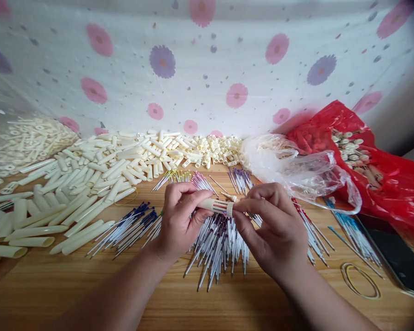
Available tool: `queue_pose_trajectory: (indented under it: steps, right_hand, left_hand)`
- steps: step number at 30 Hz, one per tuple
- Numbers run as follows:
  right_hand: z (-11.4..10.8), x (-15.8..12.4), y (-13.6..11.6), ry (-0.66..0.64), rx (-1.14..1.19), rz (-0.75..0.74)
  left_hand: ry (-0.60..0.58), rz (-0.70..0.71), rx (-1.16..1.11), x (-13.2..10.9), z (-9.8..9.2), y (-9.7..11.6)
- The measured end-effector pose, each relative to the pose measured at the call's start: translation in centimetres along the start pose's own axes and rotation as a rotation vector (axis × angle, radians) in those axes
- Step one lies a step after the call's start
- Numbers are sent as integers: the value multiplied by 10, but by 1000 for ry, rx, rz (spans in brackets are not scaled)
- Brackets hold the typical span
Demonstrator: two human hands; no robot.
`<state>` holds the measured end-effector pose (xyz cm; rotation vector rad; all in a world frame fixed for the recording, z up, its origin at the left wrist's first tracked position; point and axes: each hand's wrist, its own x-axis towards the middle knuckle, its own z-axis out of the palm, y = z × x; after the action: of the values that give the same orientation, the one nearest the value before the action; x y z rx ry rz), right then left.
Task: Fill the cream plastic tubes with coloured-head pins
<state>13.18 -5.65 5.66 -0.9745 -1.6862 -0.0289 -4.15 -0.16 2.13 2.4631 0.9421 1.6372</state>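
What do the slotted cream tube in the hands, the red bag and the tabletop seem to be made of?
Slotted cream tube: probably rigid plastic, smooth with a dull sheen; its slots look moulded.
Red bag: thin plastic film, shiny, judging by its creases and highlights.
Tabletop: wood or wood-look laminate, softly glossy; grain lines show but can't settle which.

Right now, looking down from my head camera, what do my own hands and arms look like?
Your left hand and right hand are ungloved, with no ring visible. The left forearm and right forearm show no sleeve, watch or bracelet.
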Motion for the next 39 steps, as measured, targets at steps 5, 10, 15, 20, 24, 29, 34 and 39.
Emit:
queue_pose_trajectory:
  steps: [5,10,15,20,24,29,34,39]
  right_hand:
    - [5,-1,1,-26,93,123]
    - [12,-7,6,-54,388,281]
    - [9,-3,11,-40,516,320]
    - [-34,12,37,-250,49,339]
    - [-89,6,92,-760,-349,566]
    - [-133,3,167,-743,-571,662]
    - [-146,22,202,-712,-698,712]
    - [-173,20,183,-594,-786,739]
  left_hand:
    - [56,12,90,-1,-1,0]
    - [94,6,125,1,-2,1]
    - [2,-96,-25,2,0,-6]
    - [-102,-517,-388,-2,7,-18]
    - [-128,-589,-515,-3,9,-19]
    - [-152,-563,-535,-1,9,-18]
    - [-108,-588,-539,-1,8,-26]
    - [-99,-632,-562,-1,8,-31]
